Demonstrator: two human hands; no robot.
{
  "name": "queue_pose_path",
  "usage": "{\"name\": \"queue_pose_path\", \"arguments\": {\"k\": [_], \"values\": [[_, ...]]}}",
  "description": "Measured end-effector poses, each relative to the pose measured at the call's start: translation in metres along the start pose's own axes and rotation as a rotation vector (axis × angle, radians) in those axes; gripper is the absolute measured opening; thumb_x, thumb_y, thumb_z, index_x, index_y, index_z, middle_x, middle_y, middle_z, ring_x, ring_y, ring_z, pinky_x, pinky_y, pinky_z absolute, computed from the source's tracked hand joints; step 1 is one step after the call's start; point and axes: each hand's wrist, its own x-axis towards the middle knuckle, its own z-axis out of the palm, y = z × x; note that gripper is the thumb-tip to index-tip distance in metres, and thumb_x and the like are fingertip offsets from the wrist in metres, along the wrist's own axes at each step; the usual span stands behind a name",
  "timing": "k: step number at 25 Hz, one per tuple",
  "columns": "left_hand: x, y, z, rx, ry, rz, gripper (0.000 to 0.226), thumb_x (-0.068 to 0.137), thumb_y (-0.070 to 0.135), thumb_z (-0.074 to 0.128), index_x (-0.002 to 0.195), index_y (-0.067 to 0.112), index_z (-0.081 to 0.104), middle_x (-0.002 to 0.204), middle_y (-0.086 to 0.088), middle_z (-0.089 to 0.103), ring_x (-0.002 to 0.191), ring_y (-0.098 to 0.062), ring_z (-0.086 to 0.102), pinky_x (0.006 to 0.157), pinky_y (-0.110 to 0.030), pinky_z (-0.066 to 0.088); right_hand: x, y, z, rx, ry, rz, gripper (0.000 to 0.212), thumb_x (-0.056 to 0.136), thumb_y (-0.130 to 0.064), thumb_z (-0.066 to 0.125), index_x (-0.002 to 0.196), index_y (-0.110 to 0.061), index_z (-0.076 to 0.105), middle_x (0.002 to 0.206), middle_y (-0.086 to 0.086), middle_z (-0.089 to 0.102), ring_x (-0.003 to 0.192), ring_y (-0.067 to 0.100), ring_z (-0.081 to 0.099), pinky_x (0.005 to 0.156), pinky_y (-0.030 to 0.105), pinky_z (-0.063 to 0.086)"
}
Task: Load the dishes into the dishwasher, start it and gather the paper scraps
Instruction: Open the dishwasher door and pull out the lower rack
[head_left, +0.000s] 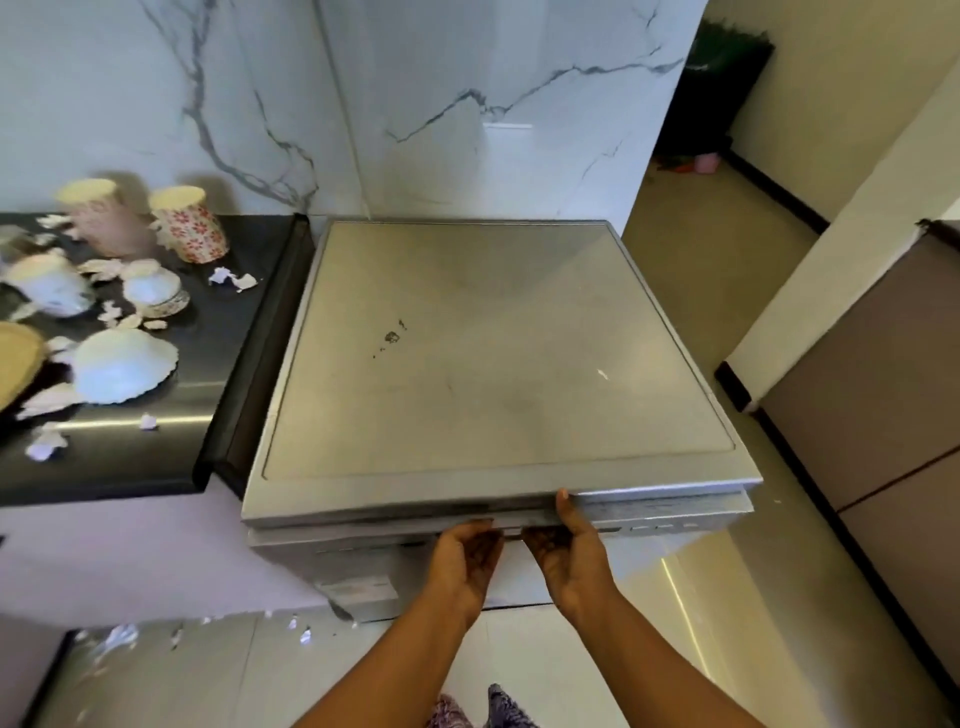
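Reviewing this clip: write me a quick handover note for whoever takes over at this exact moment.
Hands: left hand and right hand both grip the top edge of the dishwasher door; it looks shut.
Things: floral cups, white bowls and scalloped dish sit on the black counter; paper scraps lie there and on the floor.
Done: nothing loaded.
Left: open door, load dishes, start, gather scraps.

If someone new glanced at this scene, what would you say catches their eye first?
The big silver dishwasher fills the centre, the left hand and right hand gripping its door's top edge. On the dark counter to its left, cups and bowls sit among torn paper scraps.
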Motion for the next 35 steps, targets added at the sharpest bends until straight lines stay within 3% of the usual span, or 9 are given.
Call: {"name": "queue_pose_path", "arguments": {"k": [3, 9, 14, 19, 21, 24, 28, 32, 35], "values": [[-0.019, -0.019, -0.016, -0.069, 0.002, 0.032, 0.010, 0.087, 0.012, 0.061, 0.095, 0.006, 0.060, 0.089, -0.018, 0.068, 0.084, -0.028, 0.063, 0.071, -0.034, 0.056, -0.014, 0.011, -0.023, 0.031, 0.059, 0.039, 0.025, 0.091, -0.021, 0.055, 0.112, -0.009, 0.055, 0.104, 0.021, 0.064, 0.093, 0.032, 0.063, 0.066, 0.038, 0.060], [-0.065, -0.083, -0.074, 0.077, 0.188, 0.031, 0.056, 0.064, 0.037, 0.081, 0.107, 0.010, 0.059, 0.098, -0.018, 0.070, 0.091, -0.032, 0.066, 0.081, -0.042, 0.055, -0.070, 0.042, -0.093, -0.105, 0.125, 0.107, 0.028, 0.090, -0.026, 0.056, 0.114, -0.012, 0.054, 0.111, 0.022, 0.062, 0.095, 0.034, 0.062, 0.078, 0.045, 0.054], [-0.095, -0.082, -0.108, 0.957, 0.776, 0.248, 0.153, 0.038, 0.069, 0.079, 0.145, -0.004, -0.003, 0.150, -0.031, 0.006, 0.141, -0.044, 0.007, 0.114, -0.050, 0.017, -0.088, 0.039, -0.129, -0.994, 0.612, -0.124, 0.115, 0.053, -0.047, 0.083, 0.130, 0.017, 0.028, 0.130, 0.032, 0.038, 0.119, 0.044, 0.037, 0.100, 0.050, 0.035], [-0.084, -0.050, -0.122, 1.799, 0.582, 0.738, 0.137, 0.053, 0.084, 0.055, 0.148, 0.014, -0.014, 0.149, -0.015, -0.033, 0.136, -0.035, -0.031, 0.110, -0.049, -0.015, -0.084, 0.030, -0.134, -1.392, 0.538, -0.530, 0.125, 0.056, -0.034, 0.087, 0.144, 0.007, 0.009, 0.151, 0.031, 0.001, 0.140, 0.044, 0.002, 0.113, 0.051, 0.010], [-0.076, -0.036, -0.123, 2.021, 0.477, 0.672, 0.133, 0.048, 0.098, 0.026, 0.150, 0.018, -0.005, 0.153, -0.008, -0.025, 0.140, -0.033, -0.026, 0.109, -0.050, -0.015, -0.073, 0.024, -0.133, -1.600, 0.220, -0.824, 0.095, 0.069, -0.023, 0.079, 0.145, -0.003, 0.026, 0.155, 0.017, 0.008, 0.143, 0.033, -0.001, 0.111, 0.047, 0.010], [-0.075, -0.035, -0.130, 2.109, 0.437, 0.683, 0.144, 0.027, 0.098, -0.011, 0.148, 0.024, 0.015, 0.157, 0.001, 0.014, 0.146, -0.026, -0.002, 0.111, -0.050, -0.012, -0.056, 0.020, -0.125, -1.842, -0.170, -0.736, 0.053, 0.090, -0.036, 0.055, 0.138, -0.016, 0.043, 0.148, -0.003, 0.031, 0.143, 0.026, 0.016, 0.114, 0.040, -0.003], [-0.076, -0.027, -0.132, 2.126, 0.343, 0.729, 0.128, 0.030, 0.101, 0.007, 0.128, 0.026, 0.039, 0.134, 0.005, 0.046, 0.131, -0.020, 0.035, 0.118, -0.048, 0.010, -0.058, 0.037, -0.133, -1.934, -0.127, -0.834, 0.079, 0.086, -0.066, 0.013, 0.128, -0.014, 0.056, 0.130, 0.005, 0.057, 0.129, 0.026, 0.045, 0.113, 0.040, 0.020], [-0.071, -0.020, -0.152, 2.262, 0.154, 0.586, 0.131, 0.023, 0.102, 0.001, 0.118, 0.025, 0.049, 0.120, 0.002, 0.056, 0.111, -0.019, 0.051, 0.103, -0.037, 0.037, -0.060, 0.049, -0.150, -1.882, -0.139, -0.947, 0.056, 0.087, -0.047, 0.031, 0.097, -0.009, 0.071, 0.093, 0.006, 0.071, 0.089, 0.025, 0.066, 0.089, 0.040, 0.050], [-0.067, -0.028, -0.175, 2.252, 0.005, 0.394, 0.118, 0.036, 0.103, 0.017, 0.114, 0.025, 0.055, 0.115, 0.000, 0.062, 0.103, -0.018, 0.058, 0.091, -0.035, 0.048, -0.070, 0.054, -0.165, -2.003, -0.243, -0.840, 0.053, 0.087, -0.045, 0.026, 0.079, -0.016, 0.069, 0.076, 0.002, 0.070, 0.072, 0.022, 0.065, 0.070, 0.032, 0.049]]}}
